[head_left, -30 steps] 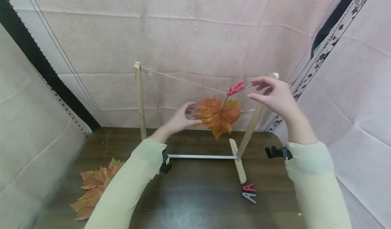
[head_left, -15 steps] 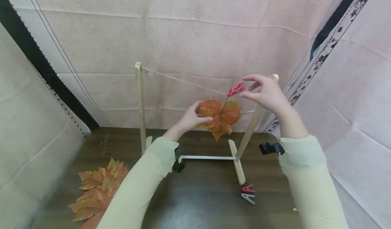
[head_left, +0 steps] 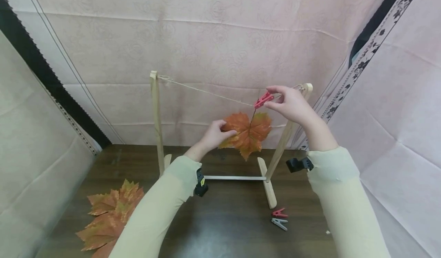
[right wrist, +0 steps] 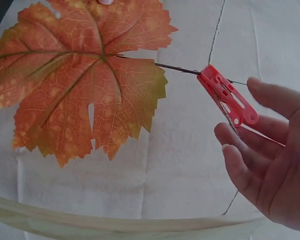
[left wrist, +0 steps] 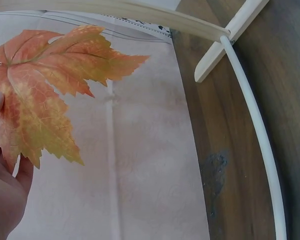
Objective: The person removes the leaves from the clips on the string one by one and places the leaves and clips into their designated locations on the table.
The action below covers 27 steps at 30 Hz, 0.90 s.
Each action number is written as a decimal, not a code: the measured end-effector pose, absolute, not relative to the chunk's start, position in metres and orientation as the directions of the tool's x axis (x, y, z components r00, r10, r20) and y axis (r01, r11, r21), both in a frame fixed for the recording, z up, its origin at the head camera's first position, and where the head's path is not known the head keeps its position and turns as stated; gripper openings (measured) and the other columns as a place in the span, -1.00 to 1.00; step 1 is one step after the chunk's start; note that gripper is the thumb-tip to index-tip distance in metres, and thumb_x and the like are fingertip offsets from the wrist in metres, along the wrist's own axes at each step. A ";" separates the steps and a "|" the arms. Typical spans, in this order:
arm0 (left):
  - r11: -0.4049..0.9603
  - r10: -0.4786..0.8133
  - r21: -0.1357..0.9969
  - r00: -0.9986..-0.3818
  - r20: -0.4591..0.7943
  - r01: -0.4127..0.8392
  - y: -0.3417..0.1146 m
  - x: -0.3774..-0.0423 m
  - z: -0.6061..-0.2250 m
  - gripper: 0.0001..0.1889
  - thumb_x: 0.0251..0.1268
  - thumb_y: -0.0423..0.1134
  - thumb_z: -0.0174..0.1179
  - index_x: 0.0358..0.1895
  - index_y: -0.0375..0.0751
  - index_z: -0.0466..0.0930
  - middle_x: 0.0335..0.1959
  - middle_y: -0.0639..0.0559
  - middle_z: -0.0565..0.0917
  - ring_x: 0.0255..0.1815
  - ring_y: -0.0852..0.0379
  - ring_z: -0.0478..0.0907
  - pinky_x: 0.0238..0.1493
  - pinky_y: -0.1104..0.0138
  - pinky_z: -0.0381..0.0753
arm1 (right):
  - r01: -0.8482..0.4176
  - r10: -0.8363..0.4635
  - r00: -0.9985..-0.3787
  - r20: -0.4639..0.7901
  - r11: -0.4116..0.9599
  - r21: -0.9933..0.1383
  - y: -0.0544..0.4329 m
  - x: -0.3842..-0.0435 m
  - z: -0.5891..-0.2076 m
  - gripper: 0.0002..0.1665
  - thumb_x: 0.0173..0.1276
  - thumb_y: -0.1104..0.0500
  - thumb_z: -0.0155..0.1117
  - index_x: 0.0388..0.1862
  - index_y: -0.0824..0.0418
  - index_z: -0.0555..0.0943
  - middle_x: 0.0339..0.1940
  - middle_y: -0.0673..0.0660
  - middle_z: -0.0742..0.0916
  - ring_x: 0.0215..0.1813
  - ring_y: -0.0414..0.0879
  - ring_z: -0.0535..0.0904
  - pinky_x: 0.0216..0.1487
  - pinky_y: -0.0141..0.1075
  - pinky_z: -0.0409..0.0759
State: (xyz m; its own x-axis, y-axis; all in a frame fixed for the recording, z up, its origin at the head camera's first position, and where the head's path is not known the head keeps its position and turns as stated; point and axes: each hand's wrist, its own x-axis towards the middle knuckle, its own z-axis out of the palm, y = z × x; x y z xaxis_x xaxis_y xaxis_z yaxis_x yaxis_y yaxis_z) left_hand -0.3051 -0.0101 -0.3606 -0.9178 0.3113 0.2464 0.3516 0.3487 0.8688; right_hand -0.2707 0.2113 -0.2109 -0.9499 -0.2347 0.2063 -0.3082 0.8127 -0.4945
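An orange maple leaf (head_left: 250, 133) hangs by its dark stem from a red clothespin (head_left: 263, 100) on the string. My left hand (head_left: 211, 137) pinches the leaf's left edge; in the left wrist view the thumb lies on the front of the leaf (left wrist: 40, 90), fingers behind. My right hand (head_left: 289, 103) is around the handle end of the clothespin. In the right wrist view the clothespin (right wrist: 227, 95) sits between the right thumb and fingers, a gap showing beside the thumb (right wrist: 270, 95). The stem (right wrist: 177, 68) runs into the clothespin's nose.
The string (head_left: 206, 92) spans two wooden posts, left post (head_left: 156, 120) and right post (head_left: 284, 139), joined low by a white rod (head_left: 236, 178). More maple leaves (head_left: 110, 219) lie at the table's left. A red clothespin (head_left: 280, 213) and a grey clothespin (head_left: 279, 223) lie front right.
My left hand has moved right to the hanging leaf and taken its edge. My right hand has come left, its fingers now about the clothespin's handles.
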 end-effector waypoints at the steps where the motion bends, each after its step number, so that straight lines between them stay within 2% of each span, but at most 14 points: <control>1: 0.351 0.312 0.867 -0.917 0.248 0.354 -0.011 -0.305 -0.360 -0.79 0.20 -0.20 0.26 -0.41 -0.28 0.52 -0.50 0.04 0.51 -0.49 0.21 0.35 -0.42 0.42 0.37 | -0.306 -0.229 -0.951 0.209 0.812 -0.497 0.211 -0.271 -0.211 -0.39 0.32 0.11 0.22 0.32 0.24 0.36 0.07 0.28 0.63 -0.17 0.04 0.58 -0.28 -0.32 0.46; 6: 0.357 0.315 0.860 -0.914 0.257 0.365 -0.017 -0.306 -0.358 -0.81 0.21 -0.21 0.25 -0.39 -0.29 0.56 -0.46 0.00 0.56 -0.46 0.21 0.39 -0.38 0.41 0.41 | -0.286 -0.216 -0.957 0.192 0.805 -0.520 0.211 -0.274 -0.212 -0.46 0.36 0.15 0.17 0.30 0.25 0.39 -0.10 0.34 0.68 -0.35 -0.10 0.56 -0.38 -0.41 0.49; 9: 0.348 0.324 0.859 -0.908 0.266 0.375 -0.020 -0.307 -0.357 -0.82 0.21 -0.23 0.24 -0.35 -0.31 0.57 -0.41 -0.04 0.59 -0.43 0.21 0.43 -0.35 0.42 0.43 | -0.282 -0.230 -0.959 0.164 0.801 -0.528 0.213 -0.275 -0.212 -0.47 0.36 0.17 0.16 0.28 0.27 0.40 -0.09 0.35 0.68 -0.37 -0.17 0.57 -0.37 -0.40 0.54; 16: 0.336 0.356 0.865 -0.900 0.251 0.374 -0.025 -0.307 -0.351 -0.84 0.24 -0.24 0.22 -0.30 -0.31 0.59 -0.33 -0.09 0.63 -0.38 0.18 0.49 -0.32 0.42 0.46 | -0.279 -0.245 -0.960 0.135 0.793 -0.541 0.219 -0.276 -0.211 -0.53 0.33 0.24 0.18 0.22 0.28 0.44 -0.06 0.34 0.66 -0.35 -0.20 0.57 -0.37 -0.41 0.57; 23: 0.347 0.369 0.859 -0.897 0.243 0.376 -0.028 -0.306 -0.346 -0.84 0.25 -0.23 0.21 -0.31 -0.30 0.58 -0.33 -0.09 0.63 -0.39 0.18 0.48 -0.33 0.41 0.46 | -0.295 -0.247 -0.955 0.162 0.779 -0.552 0.221 -0.275 -0.210 -0.62 0.30 0.24 0.22 0.09 0.30 0.53 -0.22 0.35 0.68 -0.47 -0.21 0.57 -0.41 -0.38 0.57; 27: 0.365 0.375 0.843 -0.891 0.257 0.396 -0.028 -0.304 -0.344 -0.84 0.24 -0.24 0.21 -0.33 -0.29 0.57 -0.33 -0.09 0.63 -0.39 0.18 0.48 -0.32 0.40 0.46 | -0.299 -0.248 -0.954 0.169 0.773 -0.559 0.222 -0.274 -0.209 -0.63 0.28 0.25 0.25 0.06 0.33 0.55 -0.22 0.36 0.68 -0.52 -0.23 0.57 -0.45 -0.39 0.57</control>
